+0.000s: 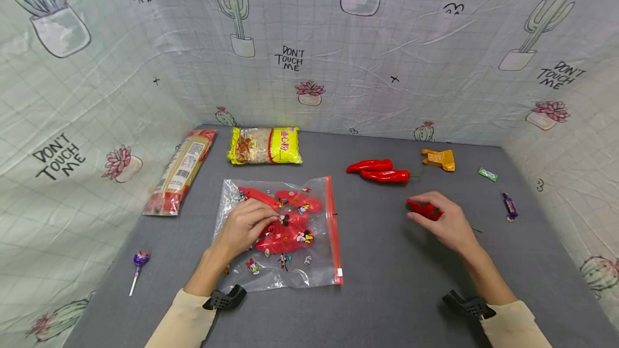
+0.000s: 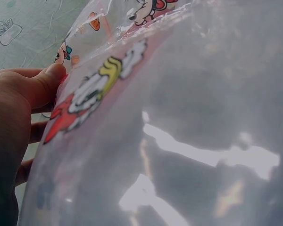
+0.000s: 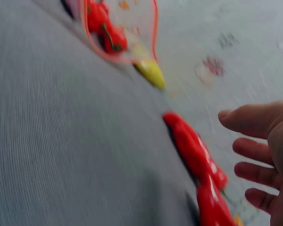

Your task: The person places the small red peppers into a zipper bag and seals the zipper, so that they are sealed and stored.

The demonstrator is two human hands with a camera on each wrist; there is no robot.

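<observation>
A clear zip bag [image 1: 321, 262] with cartoon prints and a red zip strip lies on the left half of the table, several red peppers [image 1: 285, 240] inside. My left hand [image 1: 244, 224] pinches its upper film between thumb and fingers; the left wrist view shows the thumb [image 2: 54, 75] at the plastic's edge. In the right wrist view the bag's mouth [image 3: 155, 28] gapes. Over a loose red chili pepper [image 1: 420, 209], my right hand [image 1: 447, 219] hovers with thumb and fingers spread around it. Two more red chilies [image 1: 387, 175] lie behind it.
At the back stand a yellow pasta packet [image 1: 285, 146] and, to its left, a long noodle packet [image 1: 179, 176]. A lollipop [image 1: 140, 258] is at front left. On the right lie an orange wrapped snack [image 1: 445, 160], a green sweet [image 1: 488, 174] and a purple sweet [image 1: 509, 207].
</observation>
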